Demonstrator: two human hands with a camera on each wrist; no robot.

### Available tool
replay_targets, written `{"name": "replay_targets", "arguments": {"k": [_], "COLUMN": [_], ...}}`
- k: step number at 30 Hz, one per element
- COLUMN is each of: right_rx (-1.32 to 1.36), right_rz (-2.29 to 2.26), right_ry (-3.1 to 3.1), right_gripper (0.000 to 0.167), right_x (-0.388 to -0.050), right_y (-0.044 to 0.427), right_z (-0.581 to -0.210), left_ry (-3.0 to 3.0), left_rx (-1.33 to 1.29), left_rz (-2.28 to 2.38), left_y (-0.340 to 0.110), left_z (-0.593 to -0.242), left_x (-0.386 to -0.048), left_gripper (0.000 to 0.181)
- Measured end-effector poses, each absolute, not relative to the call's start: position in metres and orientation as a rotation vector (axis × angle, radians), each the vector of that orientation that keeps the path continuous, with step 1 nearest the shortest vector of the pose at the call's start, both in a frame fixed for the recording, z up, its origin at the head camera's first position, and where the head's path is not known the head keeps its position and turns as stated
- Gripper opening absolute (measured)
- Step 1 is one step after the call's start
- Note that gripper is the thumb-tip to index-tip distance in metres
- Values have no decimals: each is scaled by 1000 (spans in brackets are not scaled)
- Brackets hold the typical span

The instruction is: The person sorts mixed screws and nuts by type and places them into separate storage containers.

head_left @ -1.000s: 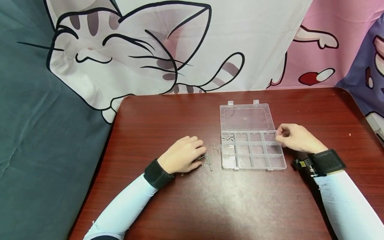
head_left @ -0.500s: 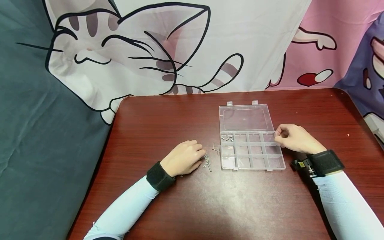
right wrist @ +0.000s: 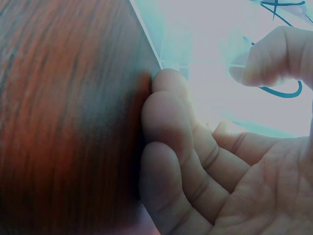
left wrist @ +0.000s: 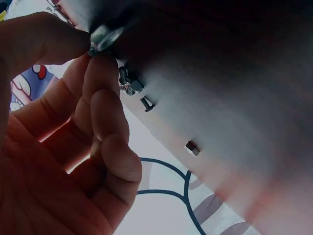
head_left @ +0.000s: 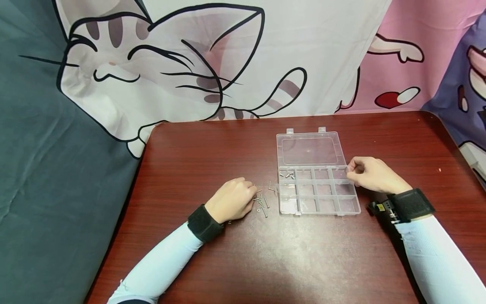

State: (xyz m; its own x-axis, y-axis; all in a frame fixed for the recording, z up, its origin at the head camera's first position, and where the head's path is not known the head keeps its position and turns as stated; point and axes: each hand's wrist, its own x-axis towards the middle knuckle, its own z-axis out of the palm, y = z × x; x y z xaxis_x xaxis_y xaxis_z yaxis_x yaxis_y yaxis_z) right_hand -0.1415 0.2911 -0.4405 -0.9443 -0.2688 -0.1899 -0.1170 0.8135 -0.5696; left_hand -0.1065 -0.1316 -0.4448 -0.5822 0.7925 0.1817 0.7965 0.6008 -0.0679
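Note:
My left hand (head_left: 232,200) is over the table, left of a small pile of screws (head_left: 263,205). In the left wrist view its thumb and index finger pinch a small shiny metal screw or similar piece (left wrist: 105,38); its exact shape is blurred. A clear plastic box (head_left: 318,203) lies with its lid laid back, several small metal pieces (head_left: 289,175) in its back left compartment. At the box's right edge, my right hand (head_left: 376,174) holds the rim near the lid hinge, fingers (right wrist: 166,122) curled against the side and thumb raised over it.
The reddish-brown table (head_left: 303,261) carries loose screws (head_left: 271,187) beside the box's left wall. A small nut (left wrist: 192,148) lies apart in the left wrist view. Behind the table's far edge hangs a printed cloth (head_left: 322,50).
My left hand has drawn slightly back from the pile, uncovering more screws, and its fingers are closer together. The right hand and the box stay together; the view has shifted slightly.

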Motion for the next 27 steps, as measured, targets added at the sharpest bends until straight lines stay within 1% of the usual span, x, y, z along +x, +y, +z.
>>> {"name": "replay_targets", "arguments": {"k": [12,27], "right_rx": [-295,-302], "right_rz": [-833,-844], "right_ry": [2737,2738], "right_gripper": [5,5], "right_x": [-142,-142], "right_y": [291,291], "right_z": [-441,-441], "left_ry": [-2601,-2528], "left_rx": [-1309,-1284], "left_rz": [-45,-117], "left_y": [-128,-100], "left_z": [-442,-404], "left_x": [-112,-130], "left_gripper": [9,4]}}
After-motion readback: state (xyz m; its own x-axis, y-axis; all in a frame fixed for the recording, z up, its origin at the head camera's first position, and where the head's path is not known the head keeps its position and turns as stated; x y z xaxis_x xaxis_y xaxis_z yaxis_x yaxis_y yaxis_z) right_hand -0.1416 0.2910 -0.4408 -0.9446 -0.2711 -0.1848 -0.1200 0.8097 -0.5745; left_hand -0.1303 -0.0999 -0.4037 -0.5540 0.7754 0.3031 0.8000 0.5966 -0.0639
